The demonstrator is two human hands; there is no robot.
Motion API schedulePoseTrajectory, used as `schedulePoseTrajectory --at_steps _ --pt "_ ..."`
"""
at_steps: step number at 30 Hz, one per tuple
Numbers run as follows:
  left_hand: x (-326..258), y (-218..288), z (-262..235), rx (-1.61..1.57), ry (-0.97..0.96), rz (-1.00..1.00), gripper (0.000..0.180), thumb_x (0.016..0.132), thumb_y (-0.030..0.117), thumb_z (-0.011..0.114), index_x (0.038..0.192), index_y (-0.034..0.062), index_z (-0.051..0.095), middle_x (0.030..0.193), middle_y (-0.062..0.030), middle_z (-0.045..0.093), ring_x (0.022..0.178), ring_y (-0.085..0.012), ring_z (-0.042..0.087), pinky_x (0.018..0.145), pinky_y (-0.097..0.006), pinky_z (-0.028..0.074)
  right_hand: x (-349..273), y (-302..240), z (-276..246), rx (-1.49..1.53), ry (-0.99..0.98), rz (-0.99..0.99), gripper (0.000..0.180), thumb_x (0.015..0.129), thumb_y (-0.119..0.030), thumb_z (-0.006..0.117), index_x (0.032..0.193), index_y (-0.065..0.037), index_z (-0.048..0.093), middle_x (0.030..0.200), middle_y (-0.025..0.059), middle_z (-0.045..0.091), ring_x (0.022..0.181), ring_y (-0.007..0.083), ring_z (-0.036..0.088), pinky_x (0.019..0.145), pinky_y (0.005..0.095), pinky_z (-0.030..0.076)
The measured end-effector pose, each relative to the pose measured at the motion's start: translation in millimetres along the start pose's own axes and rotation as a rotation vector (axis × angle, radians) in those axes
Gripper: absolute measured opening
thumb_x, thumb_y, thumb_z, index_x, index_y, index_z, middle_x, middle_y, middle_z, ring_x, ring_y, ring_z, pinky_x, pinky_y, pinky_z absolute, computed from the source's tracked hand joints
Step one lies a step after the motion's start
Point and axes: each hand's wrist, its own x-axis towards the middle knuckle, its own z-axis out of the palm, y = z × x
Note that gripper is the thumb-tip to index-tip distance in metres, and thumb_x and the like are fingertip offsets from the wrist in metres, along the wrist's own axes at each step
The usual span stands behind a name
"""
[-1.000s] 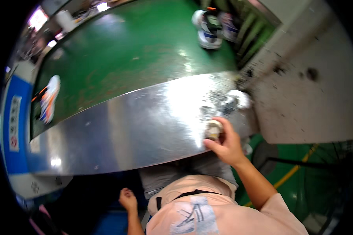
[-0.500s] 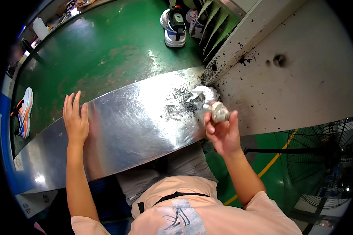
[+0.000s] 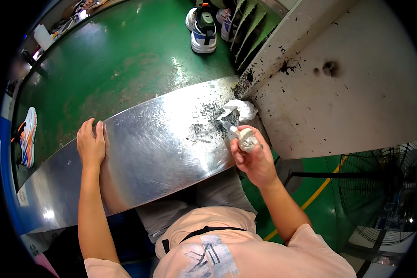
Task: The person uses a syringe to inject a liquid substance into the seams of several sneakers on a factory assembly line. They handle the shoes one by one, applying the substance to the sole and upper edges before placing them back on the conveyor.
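Observation:
My right hand (image 3: 255, 162) grips a small pale, lumpy bottle-like object (image 3: 248, 139) with a narrow, partly clear tip (image 3: 229, 126). That tip points up and left, over the black-smeared end of a shiny metal sheet (image 3: 157, 148). Just beyond it lies a crumpled white cloth or tissue (image 3: 242, 110), and I cannot tell whether the tip touches the metal. On the left, my left hand (image 3: 91, 142) rests on the far edge of the sheet, its thumb apart from the fingers and nothing held.
Past the sheet is a green worktop (image 3: 111, 60). A white and blue sneaker (image 3: 203, 37) stands there, near green upright dividers (image 3: 250, 32). Another sneaker (image 3: 28, 136) is at far left. A stained pale panel (image 3: 343, 92) rises at right, above a black fan (image 3: 380, 194).
My right hand has moved slightly left and tilted the object, so its tip now points more toward the metal. My left hand has slid down a little, its fingers now more bent.

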Motion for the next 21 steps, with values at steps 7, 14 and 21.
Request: schedulePoseTrajectory --at_steps 7,14,21 --pt "-3 -2 1 0.014 -0.009 -0.007 0.042 0.094 0.036 0.052 0.119 0.0032 0.061 0.126 -0.0143 0.058 0.117 -0.0322 0.052 0.101 -0.040 0.039 3 1 -14 0.104 0.076 0.001 0.065 0.089 -0.054 0.059 0.130 -0.007 0.040 0.095 0.0075 0.057 0.070 0.0080 0.048 0.049 0.0179 0.037" --pt "1 -1 -1 0.010 0.009 -0.003 0.041 0.093 0.036 0.054 0.116 0.0032 0.062 0.124 -0.0140 0.059 0.116 -0.0324 0.053 0.100 -0.040 0.040 5 -1 -11 0.174 0.059 0.026 0.055 0.095 -0.053 0.050 0.129 -0.010 0.042 0.097 0.0072 0.055 0.070 0.0095 0.049 0.049 0.0184 0.039" --pt "-2 1 1 0.003 0.026 -0.002 0.039 0.093 0.035 0.055 0.114 0.0027 0.063 0.121 -0.0139 0.061 0.114 -0.0327 0.054 0.098 -0.040 0.041 2 -2 -18 0.172 0.077 0.086 0.048 0.098 -0.047 0.049 0.125 -0.007 0.047 0.101 0.0089 0.059 0.079 0.0113 0.055 0.050 0.0192 0.044"
